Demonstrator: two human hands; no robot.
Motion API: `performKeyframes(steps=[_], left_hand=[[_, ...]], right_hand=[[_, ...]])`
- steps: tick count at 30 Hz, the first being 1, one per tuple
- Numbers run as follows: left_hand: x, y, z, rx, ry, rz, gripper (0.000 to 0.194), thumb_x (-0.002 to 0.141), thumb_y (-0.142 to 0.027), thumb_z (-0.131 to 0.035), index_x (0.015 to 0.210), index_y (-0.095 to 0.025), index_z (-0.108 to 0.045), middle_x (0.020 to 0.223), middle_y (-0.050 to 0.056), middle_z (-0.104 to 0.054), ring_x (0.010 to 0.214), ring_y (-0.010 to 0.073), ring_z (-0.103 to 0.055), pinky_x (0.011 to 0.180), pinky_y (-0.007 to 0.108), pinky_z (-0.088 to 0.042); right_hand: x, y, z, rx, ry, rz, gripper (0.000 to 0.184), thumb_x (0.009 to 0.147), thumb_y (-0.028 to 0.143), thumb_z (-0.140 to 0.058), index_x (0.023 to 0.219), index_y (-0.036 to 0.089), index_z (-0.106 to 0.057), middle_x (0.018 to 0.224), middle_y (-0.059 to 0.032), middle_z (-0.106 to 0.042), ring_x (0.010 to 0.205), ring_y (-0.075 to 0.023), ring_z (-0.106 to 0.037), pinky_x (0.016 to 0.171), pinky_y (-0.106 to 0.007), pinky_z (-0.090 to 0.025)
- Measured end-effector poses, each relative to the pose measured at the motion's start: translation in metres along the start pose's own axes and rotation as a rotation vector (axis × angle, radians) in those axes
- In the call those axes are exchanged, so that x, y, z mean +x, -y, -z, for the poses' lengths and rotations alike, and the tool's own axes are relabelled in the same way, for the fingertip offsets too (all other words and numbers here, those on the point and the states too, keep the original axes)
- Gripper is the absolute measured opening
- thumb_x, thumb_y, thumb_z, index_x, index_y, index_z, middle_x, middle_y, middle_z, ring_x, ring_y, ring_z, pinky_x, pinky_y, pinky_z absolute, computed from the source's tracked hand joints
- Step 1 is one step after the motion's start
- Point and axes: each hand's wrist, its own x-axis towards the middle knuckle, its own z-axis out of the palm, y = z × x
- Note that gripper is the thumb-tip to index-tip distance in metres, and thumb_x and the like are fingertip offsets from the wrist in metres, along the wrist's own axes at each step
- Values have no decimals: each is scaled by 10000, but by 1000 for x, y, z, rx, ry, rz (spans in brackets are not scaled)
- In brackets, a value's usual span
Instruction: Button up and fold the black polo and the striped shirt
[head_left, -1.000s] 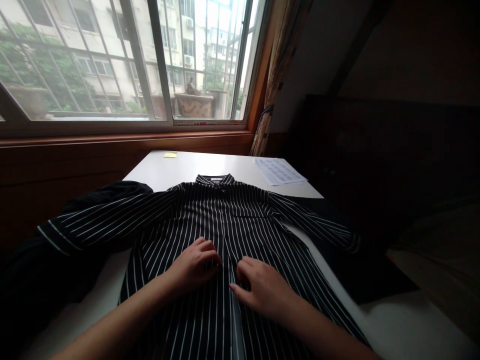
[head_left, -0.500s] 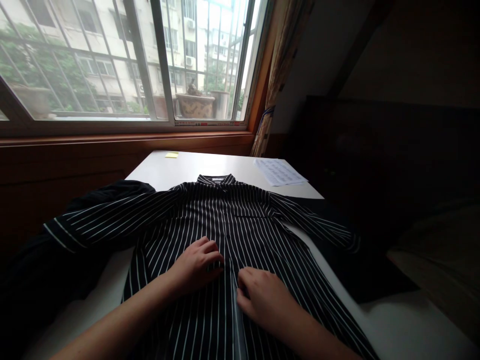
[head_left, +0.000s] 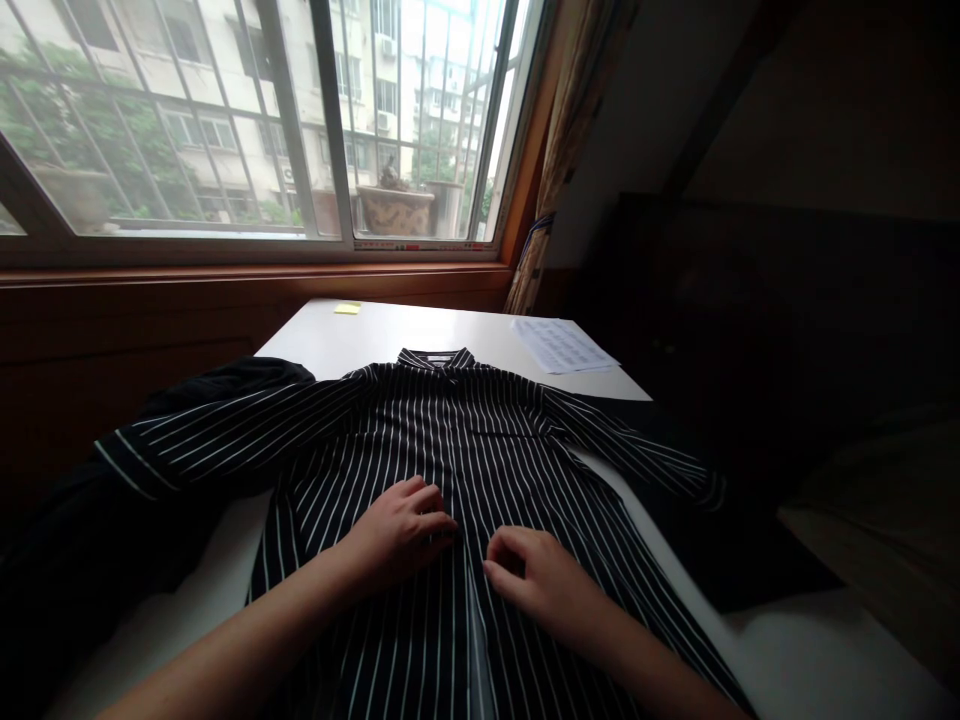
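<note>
A black button-up shirt (head_left: 420, 430) with white stripes lies front up, collar away from me, its sleeves spread to both sides. Over the middle of its front is my left hand (head_left: 401, 525), fingers bent and the thumb and forefinger closed at the edge of the button strip. To the right of the strip, my right hand (head_left: 536, 575) has curled fingers, with a gap between thumb and forefinger and nothing visible in it. Lower down, the front parts in a narrow slit between the two arms.
The shirt covers much of a white table (head_left: 300, 335). A yellow sticky note (head_left: 347, 309) and printed sheets (head_left: 562, 345) lie toward its far edge. Dark cloth (head_left: 225, 385) is bunched under the left sleeve. Beyond the table are a barred window (head_left: 405, 110) and a curtain (head_left: 536, 255).
My right hand has shifted slightly right and up, and its thumb and forefinger have come apart. The left hand has barely moved on the shirt. The view has shifted slightly.
</note>
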Motion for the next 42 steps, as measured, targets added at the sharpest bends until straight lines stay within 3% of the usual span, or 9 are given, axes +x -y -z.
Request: performKeyframes(steps=[5,11,23,29,34,42], left_hand=[[0,-1,0,-12,0,-55,199,927,-271,-614,1111,-289,-691,981,36,-603,890,194,-506,712,308,-456],[0,2,-3,-46,18,-10,210,895,-264,-662,1098,-313,-685,993,17,-600,914,200,-509,725,309,-459],[2,5,-6,-145,13,71,208,873,-188,-673,1066,-265,-675,1018,21,-607,957,194,-527,784,312,-500],[3,5,-5,-157,18,81,210,874,-181,-674,1065,-267,-671,1020,18,-608,960,196,-526,802,327,-499],[4,5,-6,-154,29,71,226,871,-174,-676,1076,-269,-667,1022,21,-605,960,199,-529,793,329,-498],[3,4,-6,-94,40,61,231,886,-205,-662,1107,-272,-650,1030,30,-599,963,209,-530,779,332,-499]], right_hand=[[3,3,-3,-135,-74,73,35,866,216,-616,834,206,-607,829,15,-624,758,-137,-568,687,-261,-418],[12,11,-6,-363,-52,135,53,867,262,-625,865,214,-603,882,-1,-623,825,-169,-575,740,-290,-433],[29,28,-8,-625,47,37,164,861,238,-500,918,166,-635,904,-79,-693,831,-227,-651,691,-316,-430],[33,19,-4,-539,34,88,109,829,214,-517,816,176,-619,836,-47,-686,738,-180,-620,624,-281,-361],[36,-1,7,-307,76,135,53,794,198,-586,743,184,-594,749,10,-635,655,-113,-537,575,-231,-317],[40,-12,21,-117,156,144,78,839,218,-589,772,187,-613,737,26,-617,638,-94,-526,565,-212,-337]])
